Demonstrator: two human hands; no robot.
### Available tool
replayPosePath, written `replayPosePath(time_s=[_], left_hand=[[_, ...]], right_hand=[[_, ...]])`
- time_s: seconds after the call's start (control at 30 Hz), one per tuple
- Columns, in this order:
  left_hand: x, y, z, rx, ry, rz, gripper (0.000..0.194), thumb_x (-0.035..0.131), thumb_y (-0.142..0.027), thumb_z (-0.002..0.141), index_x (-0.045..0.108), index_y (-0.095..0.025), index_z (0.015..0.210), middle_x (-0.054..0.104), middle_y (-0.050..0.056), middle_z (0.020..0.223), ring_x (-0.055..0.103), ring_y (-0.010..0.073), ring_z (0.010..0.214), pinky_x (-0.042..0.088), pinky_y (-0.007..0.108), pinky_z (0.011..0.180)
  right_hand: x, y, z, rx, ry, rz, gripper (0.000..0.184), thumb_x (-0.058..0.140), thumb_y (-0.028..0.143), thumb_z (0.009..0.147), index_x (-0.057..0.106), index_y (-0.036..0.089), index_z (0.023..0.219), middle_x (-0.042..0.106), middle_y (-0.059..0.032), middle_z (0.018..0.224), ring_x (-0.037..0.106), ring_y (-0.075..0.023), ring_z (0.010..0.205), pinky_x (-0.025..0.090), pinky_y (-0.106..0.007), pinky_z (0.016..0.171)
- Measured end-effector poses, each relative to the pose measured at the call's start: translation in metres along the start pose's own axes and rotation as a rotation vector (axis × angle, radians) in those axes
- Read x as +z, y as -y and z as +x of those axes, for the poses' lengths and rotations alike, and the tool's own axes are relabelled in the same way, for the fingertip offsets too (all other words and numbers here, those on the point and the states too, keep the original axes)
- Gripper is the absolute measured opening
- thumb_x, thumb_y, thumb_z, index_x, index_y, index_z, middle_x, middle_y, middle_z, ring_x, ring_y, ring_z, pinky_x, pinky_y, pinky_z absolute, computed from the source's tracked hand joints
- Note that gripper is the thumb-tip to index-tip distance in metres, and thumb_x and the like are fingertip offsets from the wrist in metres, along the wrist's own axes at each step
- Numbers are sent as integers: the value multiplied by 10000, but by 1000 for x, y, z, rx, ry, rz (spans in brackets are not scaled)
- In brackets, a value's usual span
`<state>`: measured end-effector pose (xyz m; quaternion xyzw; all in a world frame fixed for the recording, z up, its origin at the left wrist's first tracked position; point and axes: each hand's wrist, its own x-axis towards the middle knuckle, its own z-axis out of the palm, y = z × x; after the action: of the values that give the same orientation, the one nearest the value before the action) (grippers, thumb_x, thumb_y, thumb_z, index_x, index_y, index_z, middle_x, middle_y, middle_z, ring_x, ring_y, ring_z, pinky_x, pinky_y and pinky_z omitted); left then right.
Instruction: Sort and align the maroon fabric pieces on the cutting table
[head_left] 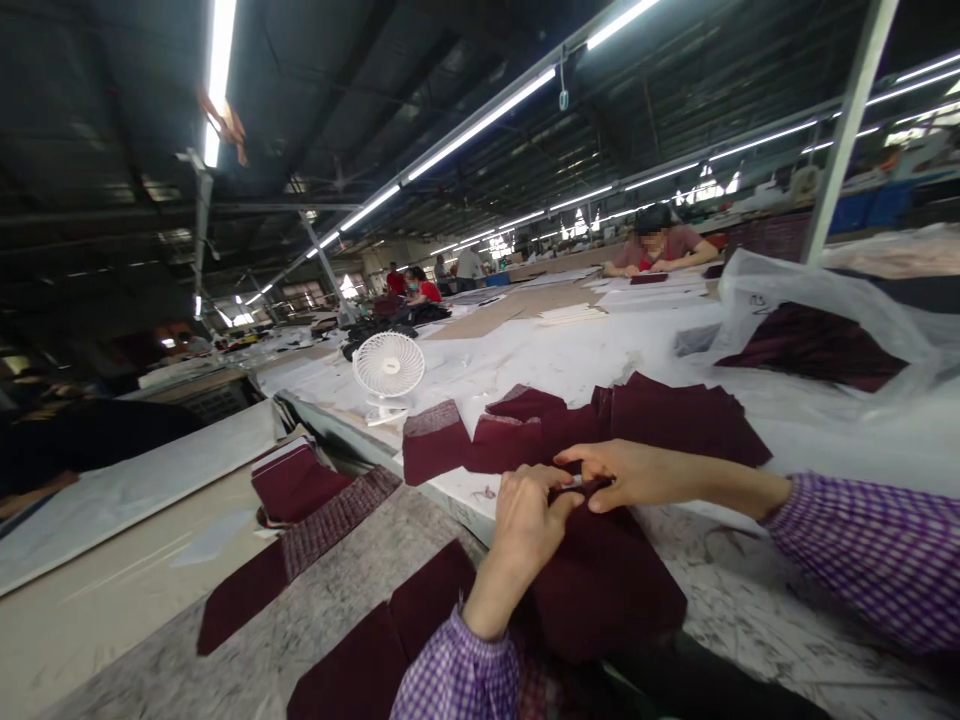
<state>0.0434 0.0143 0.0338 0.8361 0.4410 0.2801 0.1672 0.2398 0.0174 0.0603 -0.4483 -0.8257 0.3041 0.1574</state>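
Observation:
Both hands meet at the upper edge of a maroon fabric piece (611, 585), which hangs down over the table's near side. My left hand (525, 525) is closed on that edge, thumb against the cloth. From the right, my right hand (634, 475) pinches the same edge with thumb and forefinger. A small white bit (576, 482) shows between the two hands; I cannot tell what it is. Just beyond them, maroon cut pieces (660, 415) lie overlapping in a row, and a piece with a speckled band (435, 440) lies at the row's left end.
A small white fan (388, 365) stands on the white table (480, 355). Lower left, more maroon pieces (247, 590) lie on a grey marked surface (352, 545), beside a folded maroon stack (300, 480). A clear plastic bag (757, 290) holds maroon cloth at right. A co-worker (660, 245) leans over the far table.

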Motion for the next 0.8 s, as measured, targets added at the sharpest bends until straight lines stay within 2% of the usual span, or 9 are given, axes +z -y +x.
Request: replayPosePath(time_s=[0.1, 0.2, 0.3, 0.47, 0.63, 0.8], left_hand=[[12, 6, 6, 31, 17, 39, 150, 599, -180, 843, 719, -233, 917, 655, 26, 891, 565, 202, 905, 435, 342, 852], [19, 12, 4, 64, -24, 12, 180, 592, -171, 849, 728, -234, 948, 621, 29, 852, 546, 191, 878, 444, 310, 820], [21, 15, 2, 79, -43, -16, 195, 591, -163, 850, 734, -244, 954, 610, 26, 822, 537, 187, 855, 445, 303, 804], [21, 16, 2, 84, -53, -37, 193, 598, -163, 845, 737, -249, 948, 604, 25, 809, 534, 185, 837, 444, 299, 783], [22, 16, 2, 103, -64, -41, 190, 598, -158, 844, 738, -238, 944, 602, 26, 801, 532, 183, 824, 444, 301, 773], [22, 17, 2, 100, -64, -27, 199, 584, -165, 853, 737, -249, 947, 604, 26, 803, 534, 183, 831, 444, 304, 786]], right_hand=[[-10, -6, -4, 6, -80, -249, 476, 558, 207, 754, 584, 119, 1221, 697, -68, 853, 625, -187, 725, 452, -272, 642], [-21, -10, -8, -10, -71, -332, 281, 483, 191, 807, 688, 152, 994, 695, -44, 763, 612, -160, 638, 438, -255, 616], [-25, -10, -9, -71, -39, -348, 256, 466, 188, 826, 710, 154, 898, 705, -53, 803, 623, -156, 679, 448, -252, 661], [-20, -13, -5, -144, -51, -415, 251, 458, 162, 830, 705, 158, 877, 702, -57, 827, 620, -158, 727, 445, -265, 728], [-15, -18, -5, -142, -71, -448, 204, 487, 163, 817, 689, 163, 849, 688, -41, 796, 604, -152, 698, 435, -262, 715], [-12, -17, -5, -208, -90, -532, 174, 482, 152, 843, 642, 165, 775, 641, -25, 759, 569, -140, 687, 417, -258, 702]])
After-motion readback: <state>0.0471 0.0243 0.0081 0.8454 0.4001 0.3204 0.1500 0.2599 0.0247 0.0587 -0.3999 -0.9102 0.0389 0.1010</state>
